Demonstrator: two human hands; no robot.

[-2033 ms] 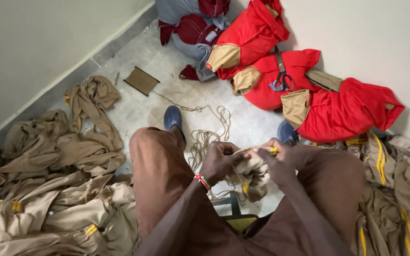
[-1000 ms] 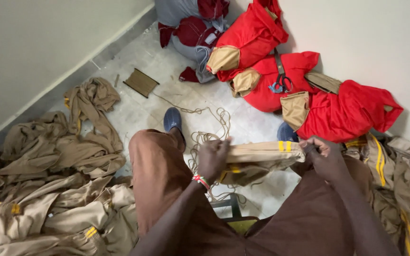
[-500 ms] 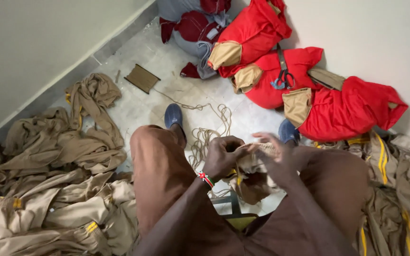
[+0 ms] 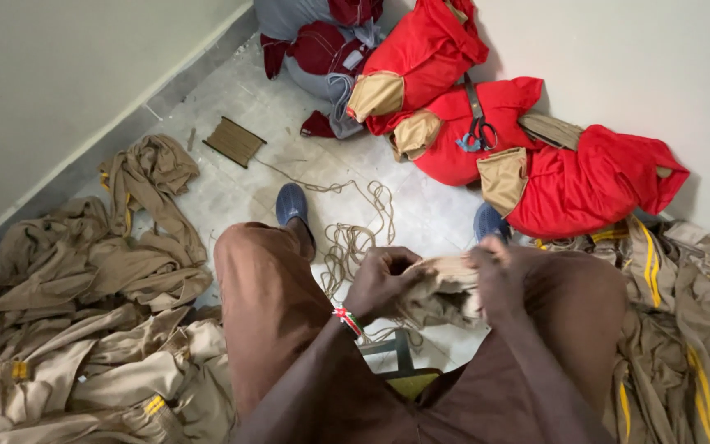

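Both hands gather a bunched khaki garment above the lap, between the knees.

From the left: a khaki clothes pile (image 4: 84,329) covers the floor (image 4: 421,205); the left hand (image 4: 380,284) and right hand (image 4: 499,275) sit close together, each clamped on the folded khaki garment (image 4: 445,288). Loose cord (image 4: 355,238) lies on the tiles below, and 3 red bundles (image 4: 495,123) sit by the wall. Judged from this, squaring the edges before pressing the fold would keep it compact.

Left hand (image 4: 381,279) and right hand (image 4: 496,275) grip a bunched khaki garment (image 4: 445,289) at lower centre; red bundles (image 4: 552,156) upper right.
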